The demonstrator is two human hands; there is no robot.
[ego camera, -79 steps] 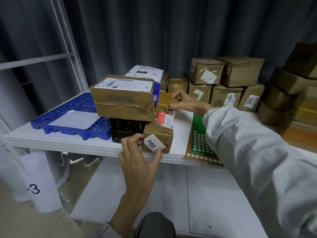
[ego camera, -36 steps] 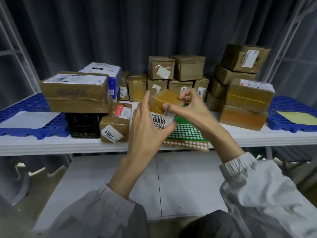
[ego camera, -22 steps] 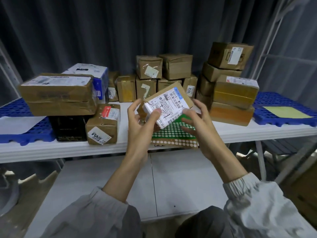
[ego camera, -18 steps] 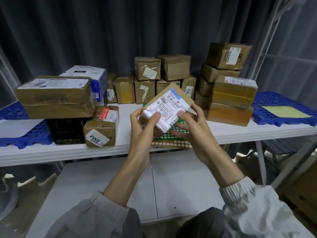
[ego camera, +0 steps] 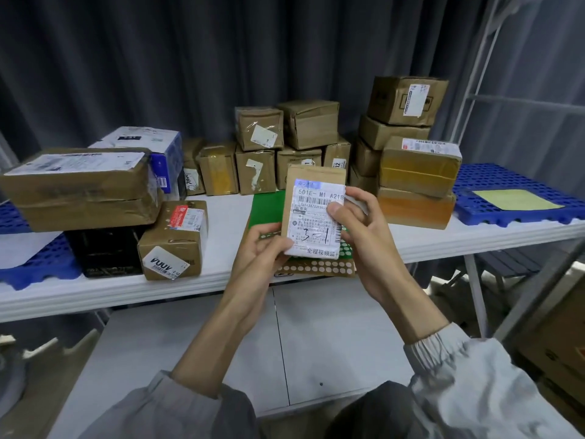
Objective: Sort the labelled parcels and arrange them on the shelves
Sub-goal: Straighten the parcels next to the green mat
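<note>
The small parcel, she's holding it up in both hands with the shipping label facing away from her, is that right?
Not quite. The small parcel is held up in both hands, left hand and right hand, but the head view shows its shipping label facing the person, not away.

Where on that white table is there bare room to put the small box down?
Bare white table lies between the taped parcel and the green sheet. The back row and right stack are crowded. Both hands hold the small box.
</note>
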